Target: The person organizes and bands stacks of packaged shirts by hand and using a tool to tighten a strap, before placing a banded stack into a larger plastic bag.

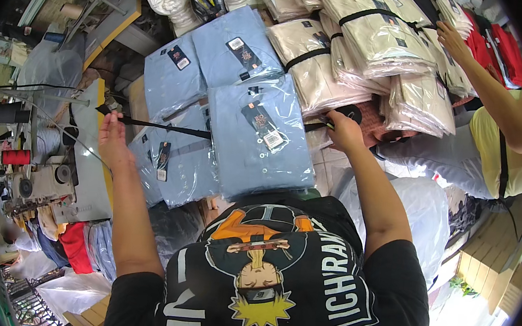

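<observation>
left hand (117,146) (nine o'clock) and right hand (347,133) (two) pinched flat black fabric strapping (167,128), passed under square plastic-bagged blue garments (236,157), untied.

A clothing workshop: sewing machine (48,189) and red thread (16,157) at left, bagged blue clothes (242,158) upper centre, bagged beige clothes (373,45) upper right.

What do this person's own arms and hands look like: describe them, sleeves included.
The person wears a black T-shirt with short, plain-looking sleeves ending near the elbows. Both forearms are bare below them. The left hand and right hand are ungloved, with no watch or bracelet visible.
</observation>
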Demonstrator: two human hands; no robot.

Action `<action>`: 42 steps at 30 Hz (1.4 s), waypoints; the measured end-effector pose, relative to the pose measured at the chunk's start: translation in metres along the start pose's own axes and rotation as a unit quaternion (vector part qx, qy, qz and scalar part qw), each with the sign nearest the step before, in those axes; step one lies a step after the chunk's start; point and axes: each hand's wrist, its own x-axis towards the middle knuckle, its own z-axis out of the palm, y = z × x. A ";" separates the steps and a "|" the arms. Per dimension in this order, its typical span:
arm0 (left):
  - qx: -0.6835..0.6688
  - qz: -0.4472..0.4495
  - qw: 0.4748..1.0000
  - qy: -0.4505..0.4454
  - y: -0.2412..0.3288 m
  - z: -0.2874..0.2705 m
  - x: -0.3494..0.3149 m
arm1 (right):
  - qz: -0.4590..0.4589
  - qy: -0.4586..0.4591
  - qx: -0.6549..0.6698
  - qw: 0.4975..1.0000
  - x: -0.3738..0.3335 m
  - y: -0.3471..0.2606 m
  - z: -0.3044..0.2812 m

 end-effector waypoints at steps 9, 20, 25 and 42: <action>0.218 0.012 0.909 -0.355 -0.012 0.152 -0.110 | 0.007 0.085 0.048 0.995 0.004 0.011 -0.013; 0.253 0.043 0.844 -0.470 -0.035 0.172 -0.149 | -0.033 0.002 -0.176 0.984 -0.024 0.054 -0.030; 0.256 0.035 0.852 -0.455 -0.034 0.165 -0.143 | 0.080 -0.006 -0.155 0.985 -0.010 0.042 -0.035; 0.245 0.042 0.840 -0.482 -0.026 0.162 -0.138 | 0.134 0.125 -0.132 0.974 -0.010 0.016 -0.049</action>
